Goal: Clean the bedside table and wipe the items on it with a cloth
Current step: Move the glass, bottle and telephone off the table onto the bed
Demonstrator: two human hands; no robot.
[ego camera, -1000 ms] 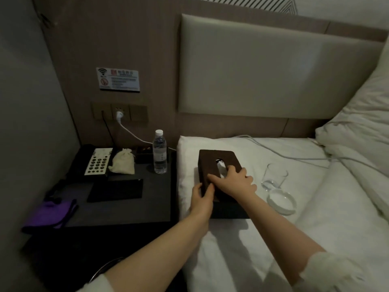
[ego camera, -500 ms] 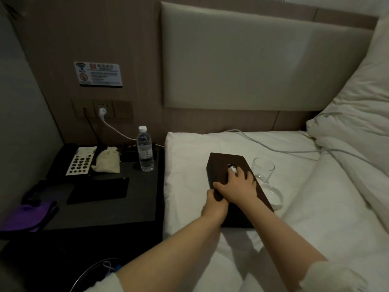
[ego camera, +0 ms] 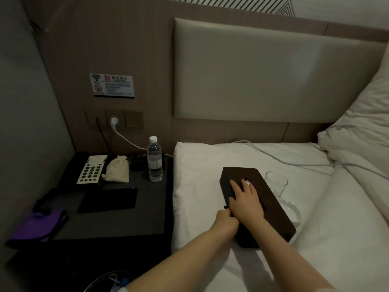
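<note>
A dark brown tissue box (ego camera: 273,209) lies at an angle on the white bed sheet, right of the black bedside table (ego camera: 147,207). My right hand (ego camera: 246,199) rests flat on the box's top, fingers spread near the tissue slot. My left hand (ego camera: 226,220) grips the box's near left edge with curled fingers. A purple cloth (ego camera: 35,224) lies on the table's front left corner, away from both hands. On the table stand a water bottle (ego camera: 154,161), a telephone (ego camera: 90,169), a small cream pouch (ego camera: 116,169) and a flat black pad (ego camera: 108,200).
A drinking glass (ego camera: 275,183) and a glass ashtray (ego camera: 291,209) sit on the sheet just behind the box. A white cable (ego camera: 294,163) runs across the bed from the wall socket. Pillows (ego camera: 362,123) pile up at the right. The wall closes the table's left side.
The tissue box has slid to the right across the sheet and turned, ending beside the glass and ashtray. Both hands stayed on it throughout.
</note>
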